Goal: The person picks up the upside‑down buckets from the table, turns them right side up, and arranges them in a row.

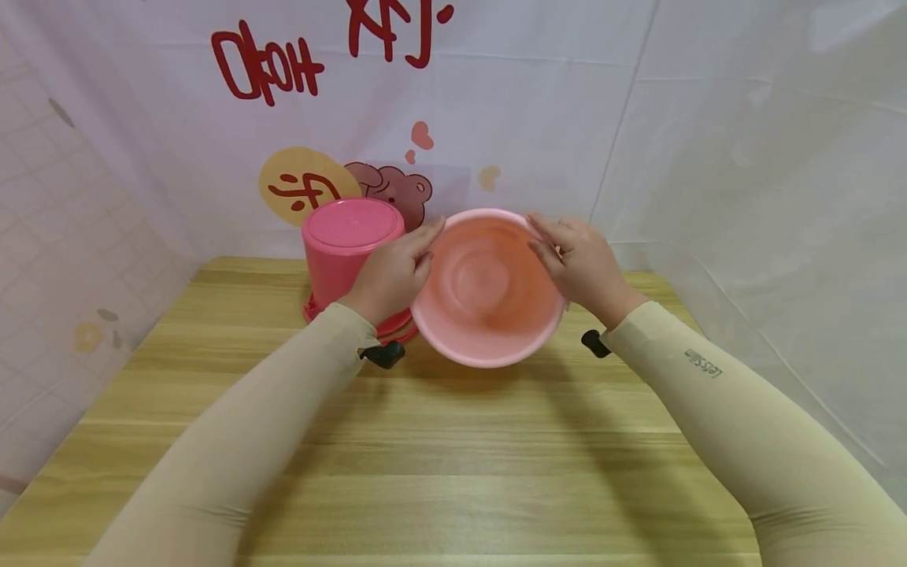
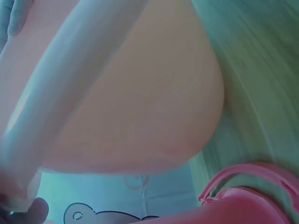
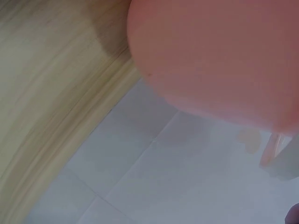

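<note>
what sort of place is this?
Likely a makeshift tabletop booth rather than an ordinary room: a wood-grain table with pale sheeting behind it and on both sides, and a printed cartoon bear on the back.

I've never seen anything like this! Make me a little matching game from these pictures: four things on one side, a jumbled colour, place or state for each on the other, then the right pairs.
Things:
1. Basin
2. Bucket
3. Table
4. Right sleeve

Descriptions:
A. Pale beige, with small dark lettering
B. Pink and turned bottom up
C. Yellowish, with a wood-grain look
D. Tilted, held at its rim by the left hand and the right hand

Right pairs: 1-D, 2-B, 3-C, 4-A
</note>
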The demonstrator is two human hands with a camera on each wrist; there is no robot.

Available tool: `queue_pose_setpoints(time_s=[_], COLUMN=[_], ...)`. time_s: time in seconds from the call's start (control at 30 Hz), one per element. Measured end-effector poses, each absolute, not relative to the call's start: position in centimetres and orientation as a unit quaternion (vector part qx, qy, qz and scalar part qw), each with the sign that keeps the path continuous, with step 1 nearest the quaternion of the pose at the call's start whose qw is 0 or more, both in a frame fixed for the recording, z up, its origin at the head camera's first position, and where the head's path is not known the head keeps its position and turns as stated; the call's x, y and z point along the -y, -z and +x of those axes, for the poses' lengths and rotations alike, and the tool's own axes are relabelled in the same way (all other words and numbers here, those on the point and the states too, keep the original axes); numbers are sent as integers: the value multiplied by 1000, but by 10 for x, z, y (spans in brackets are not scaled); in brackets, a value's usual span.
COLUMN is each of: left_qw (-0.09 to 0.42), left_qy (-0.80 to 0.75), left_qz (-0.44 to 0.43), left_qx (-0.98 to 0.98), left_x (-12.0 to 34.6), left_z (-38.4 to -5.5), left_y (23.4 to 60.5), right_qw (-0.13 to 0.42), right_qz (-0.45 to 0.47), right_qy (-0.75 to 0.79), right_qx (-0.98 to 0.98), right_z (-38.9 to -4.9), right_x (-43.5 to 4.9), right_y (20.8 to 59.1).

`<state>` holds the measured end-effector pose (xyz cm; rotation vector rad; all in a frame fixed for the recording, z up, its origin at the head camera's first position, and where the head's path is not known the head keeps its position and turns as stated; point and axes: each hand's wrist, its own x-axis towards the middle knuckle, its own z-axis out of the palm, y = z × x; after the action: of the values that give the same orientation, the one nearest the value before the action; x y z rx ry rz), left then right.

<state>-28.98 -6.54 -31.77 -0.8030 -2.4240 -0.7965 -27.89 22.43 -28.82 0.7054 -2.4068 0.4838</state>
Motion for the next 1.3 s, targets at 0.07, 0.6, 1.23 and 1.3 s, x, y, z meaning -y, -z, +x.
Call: queue_pose_setpoints(time_s=[0.07, 0.6, 1.23, 1.3], left_qw=[226, 121, 92, 79], left_qy=[287, 387, 421, 429], left_qz=[-285, -252, -225, -220], left_qx=[886, 879, 874, 872], left_x=[65, 78, 74, 75], left_z=[-291, -303, -295, -296], left_y=[316, 314, 321, 319], right_qw=[283, 171, 171, 168], right_qz=[267, 254, 239, 263], right_qy=[-180, -267, -269, -263], right_qx=[903, 914, 917, 913], right_z=[-278, -273, -279, -279], right_x=[-228, -246, -246, -248], right_y=[291, 306, 308, 309])
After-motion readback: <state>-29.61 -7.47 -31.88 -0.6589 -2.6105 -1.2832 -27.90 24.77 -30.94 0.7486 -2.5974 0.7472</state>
